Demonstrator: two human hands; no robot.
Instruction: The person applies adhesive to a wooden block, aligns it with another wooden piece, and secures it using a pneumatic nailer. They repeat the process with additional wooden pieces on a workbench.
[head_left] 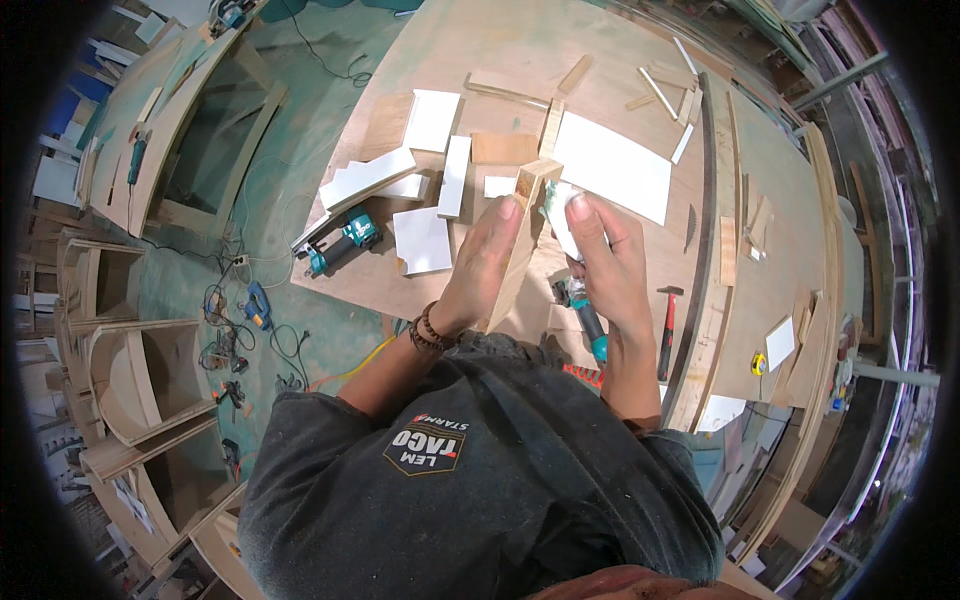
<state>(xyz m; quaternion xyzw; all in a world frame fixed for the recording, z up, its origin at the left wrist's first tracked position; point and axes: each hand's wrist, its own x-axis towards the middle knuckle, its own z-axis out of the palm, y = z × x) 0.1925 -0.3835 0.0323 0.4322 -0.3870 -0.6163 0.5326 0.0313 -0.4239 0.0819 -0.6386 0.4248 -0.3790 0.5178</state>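
My left hand (480, 262), a beaded bracelet at its wrist, grips a pale wooden piece (522, 240) that stands tilted in front of my chest, its squared end pointing away from me. The thumb lies along its left side. In my right hand (615, 262) is a white bottle with green marks (563, 222), thumb on top and fingers wrapped round it. The bottle is close to the right side of the wood; whether they touch I cannot tell. Below the right hand, a teal and black power tool (590, 325) lies partly hidden by my forearm.
Several white boards, such as a large panel (615, 165), and wood offcuts lie on the plywood table (500, 40). A teal nail gun (345, 243) rests at its left edge. To the right are a hammer (668, 330) and a yellow tape measure (759, 363). Cables and a blue tool (258, 305) lie on the floor.
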